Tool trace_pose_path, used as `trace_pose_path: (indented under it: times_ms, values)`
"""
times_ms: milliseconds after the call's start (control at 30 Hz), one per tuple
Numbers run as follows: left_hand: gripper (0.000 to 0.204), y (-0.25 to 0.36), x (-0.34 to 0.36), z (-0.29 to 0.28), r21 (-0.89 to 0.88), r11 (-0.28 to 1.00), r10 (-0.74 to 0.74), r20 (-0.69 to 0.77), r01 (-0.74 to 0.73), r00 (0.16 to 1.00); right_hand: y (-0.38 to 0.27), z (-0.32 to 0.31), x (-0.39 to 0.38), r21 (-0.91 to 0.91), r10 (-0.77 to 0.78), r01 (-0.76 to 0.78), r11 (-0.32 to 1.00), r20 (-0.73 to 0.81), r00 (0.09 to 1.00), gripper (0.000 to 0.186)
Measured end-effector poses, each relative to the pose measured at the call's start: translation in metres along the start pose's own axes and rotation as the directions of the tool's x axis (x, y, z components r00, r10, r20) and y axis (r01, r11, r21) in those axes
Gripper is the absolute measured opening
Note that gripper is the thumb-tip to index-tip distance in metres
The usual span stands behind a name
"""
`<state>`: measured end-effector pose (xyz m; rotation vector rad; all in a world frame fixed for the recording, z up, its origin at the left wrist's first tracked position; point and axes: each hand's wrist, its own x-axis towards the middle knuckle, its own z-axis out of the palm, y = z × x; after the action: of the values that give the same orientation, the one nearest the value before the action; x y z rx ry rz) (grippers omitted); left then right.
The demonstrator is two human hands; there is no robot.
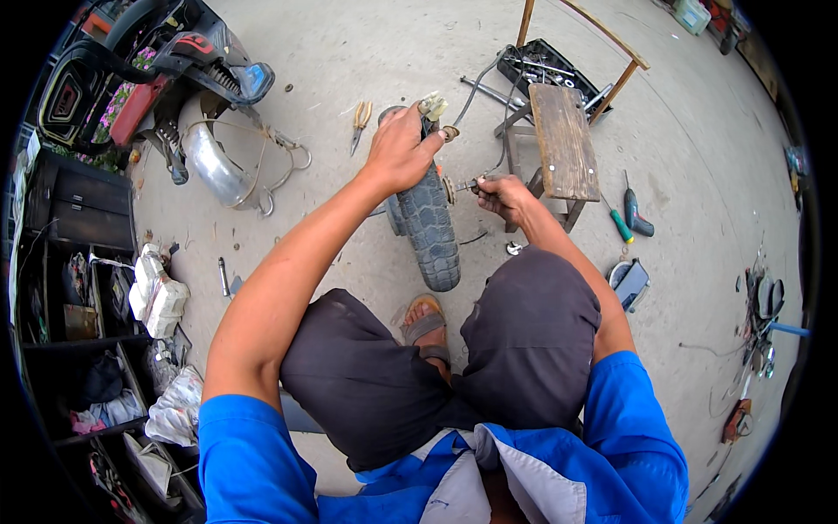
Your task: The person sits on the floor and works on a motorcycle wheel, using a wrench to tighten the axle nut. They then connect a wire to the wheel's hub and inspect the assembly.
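A small wheel with a knobbly dark tyre point(432, 231) stands upright on the floor in front of my knees. My left hand point(401, 150) is closed over its upper part, with a pale rag or scrap point(432, 106) just beyond the fingers. On the wheel's right side, an axle end point(450, 189) sticks out toward my right hand point(506, 198). The fingers of that hand are pinched around a small dark metal piece by the axle; its kind is not clear. A black cable point(476, 94) runs from near the wheel toward the toolbox.
A wooden stool point(563, 144) stands right of the wheel, before a black toolbox point(554, 65). Pliers point(360, 127) lie left; a screwdriver point(621, 225) and a cordless drill point(638, 214) lie right. A scooter part with a silver fender point(214, 166) and black shelving point(83, 345) occupy the left side.
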<state>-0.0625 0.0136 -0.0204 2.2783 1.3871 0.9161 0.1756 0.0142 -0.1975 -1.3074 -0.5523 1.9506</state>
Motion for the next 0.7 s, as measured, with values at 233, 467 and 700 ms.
trace_pose_path:
  times_ms: [233,467,700]
  values:
    - [0.033,0.0012,-0.0018,-0.0009,0.009,1.0,-0.026,-0.006,0.026,1.0,0.0012,0.0009,-0.0003,-0.007,0.003,-0.003,1.0,0.017,1.0,0.01]
    - [0.033,-0.0015,-0.0013,-0.0013,0.012,1.0,-0.007,-0.02,0.008,1.0,0.0029,0.0003,0.0006,0.028,-0.038,0.036,0.999,0.051,0.998,0.008]
    - [0.041,-0.0038,-0.0001,-0.0024,0.009,0.998,-0.055,0.015,0.055,0.998,0.0023,0.0003,0.0001,-0.001,-0.032,0.032,0.999,0.052,0.998,0.011]
